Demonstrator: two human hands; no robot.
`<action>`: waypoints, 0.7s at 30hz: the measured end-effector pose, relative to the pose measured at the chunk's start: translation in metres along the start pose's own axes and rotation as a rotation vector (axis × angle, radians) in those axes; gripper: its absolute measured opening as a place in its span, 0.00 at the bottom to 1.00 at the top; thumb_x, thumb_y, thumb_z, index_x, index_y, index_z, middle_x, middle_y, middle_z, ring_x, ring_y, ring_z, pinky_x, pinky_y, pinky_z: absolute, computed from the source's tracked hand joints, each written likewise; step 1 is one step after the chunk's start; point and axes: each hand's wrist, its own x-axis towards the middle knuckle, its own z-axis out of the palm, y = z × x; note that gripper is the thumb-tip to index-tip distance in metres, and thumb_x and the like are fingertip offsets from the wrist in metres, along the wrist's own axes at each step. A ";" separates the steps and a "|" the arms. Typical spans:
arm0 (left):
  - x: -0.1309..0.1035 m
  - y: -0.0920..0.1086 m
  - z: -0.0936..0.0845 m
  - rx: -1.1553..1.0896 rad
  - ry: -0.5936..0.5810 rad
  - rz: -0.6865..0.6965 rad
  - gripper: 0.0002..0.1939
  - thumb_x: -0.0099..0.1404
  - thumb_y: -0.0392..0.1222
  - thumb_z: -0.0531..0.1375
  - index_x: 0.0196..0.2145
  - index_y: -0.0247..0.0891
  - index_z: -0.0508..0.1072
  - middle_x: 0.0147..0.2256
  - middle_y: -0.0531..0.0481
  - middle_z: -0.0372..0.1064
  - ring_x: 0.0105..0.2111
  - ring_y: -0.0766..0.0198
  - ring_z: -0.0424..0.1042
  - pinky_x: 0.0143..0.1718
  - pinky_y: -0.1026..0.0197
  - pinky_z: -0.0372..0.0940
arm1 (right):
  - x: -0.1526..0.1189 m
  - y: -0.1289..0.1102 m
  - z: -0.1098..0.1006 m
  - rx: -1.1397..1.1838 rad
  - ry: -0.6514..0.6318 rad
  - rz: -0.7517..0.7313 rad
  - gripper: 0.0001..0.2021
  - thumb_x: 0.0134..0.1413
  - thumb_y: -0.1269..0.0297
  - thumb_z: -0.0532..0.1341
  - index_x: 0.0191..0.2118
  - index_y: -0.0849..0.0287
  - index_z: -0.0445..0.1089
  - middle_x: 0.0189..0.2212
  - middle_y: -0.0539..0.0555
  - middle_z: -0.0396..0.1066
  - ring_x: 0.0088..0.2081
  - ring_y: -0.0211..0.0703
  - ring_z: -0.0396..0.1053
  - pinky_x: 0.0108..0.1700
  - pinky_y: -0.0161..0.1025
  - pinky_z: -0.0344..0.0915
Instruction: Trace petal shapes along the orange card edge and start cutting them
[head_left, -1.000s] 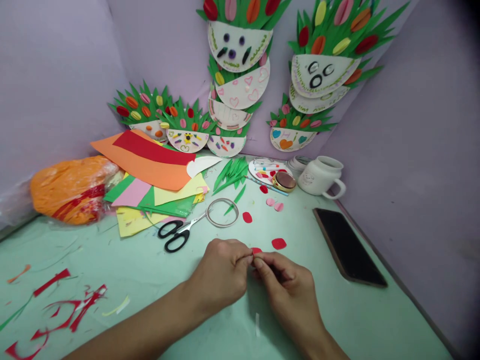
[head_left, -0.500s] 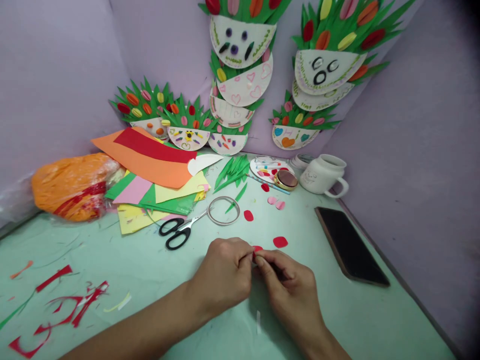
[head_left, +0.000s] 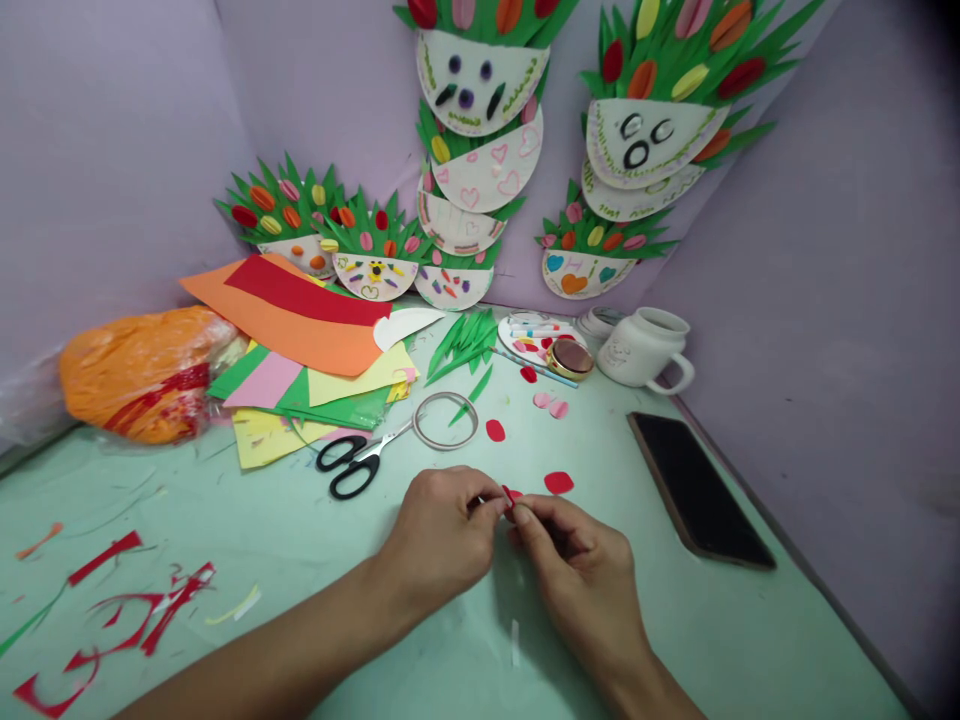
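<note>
Over the table, a small red paper piece [head_left: 509,495] is pinched between the fingertips of my two hands, mostly covered by them. My left hand [head_left: 448,530] comes from the left, thumb and forefinger at the piece's left side. On the other side my right hand [head_left: 581,560] grips it between thumb and forefinger. Just beyond the fingers lie red paper ovals, one [head_left: 559,483] to the right and another [head_left: 496,430] farther off. Black-handled scissors [head_left: 356,465] rest left of them, their blades reaching a roll of tape [head_left: 445,420].
A phone [head_left: 697,490] and a white mug [head_left: 646,348] stand on the right. Coloured paper sheets [head_left: 300,320], green paper leaves [head_left: 466,345] and a plastic-wrapped orange bundle [head_left: 142,375] lie behind. Red scraps [head_left: 150,615] litter the left. Paper-plate flower crafts [head_left: 484,85] hang on the wall.
My left hand has shifted slightly left and its thumb and forefinger have loosened, so more of the red paper piece shows. My right hand keeps its pinch.
</note>
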 end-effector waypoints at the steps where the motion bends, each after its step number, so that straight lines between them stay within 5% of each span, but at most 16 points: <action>1: 0.000 -0.001 0.000 0.008 0.033 -0.033 0.07 0.58 0.38 0.57 0.31 0.38 0.76 0.29 0.50 0.75 0.29 0.62 0.71 0.31 0.62 0.64 | 0.000 -0.001 0.000 0.022 -0.007 0.019 0.12 0.53 0.57 0.61 0.31 0.59 0.78 0.22 0.53 0.75 0.25 0.40 0.72 0.28 0.33 0.69; 4: 0.002 -0.003 0.000 -0.043 0.048 -0.106 0.11 0.56 0.38 0.59 0.37 0.37 0.76 0.32 0.49 0.75 0.30 0.62 0.71 0.33 0.61 0.65 | 0.001 -0.004 -0.001 0.113 -0.045 0.108 0.13 0.51 0.56 0.62 0.29 0.60 0.76 0.20 0.52 0.73 0.23 0.40 0.71 0.27 0.33 0.68; 11: 0.009 -0.002 -0.005 -0.278 -0.104 -0.155 0.06 0.54 0.39 0.60 0.29 0.34 0.74 0.25 0.51 0.71 0.28 0.64 0.67 0.30 0.63 0.62 | 0.007 -0.012 -0.001 0.301 -0.060 0.275 0.15 0.43 0.52 0.66 0.26 0.62 0.76 0.20 0.54 0.74 0.23 0.40 0.70 0.27 0.35 0.69; 21: 0.010 -0.002 -0.006 -0.308 -0.162 -0.170 0.05 0.49 0.39 0.60 0.22 0.34 0.68 0.20 0.56 0.62 0.22 0.70 0.57 0.23 0.66 0.52 | 0.007 -0.008 0.000 0.203 -0.077 0.231 0.09 0.45 0.59 0.64 0.26 0.60 0.76 0.18 0.51 0.74 0.22 0.40 0.72 0.26 0.33 0.68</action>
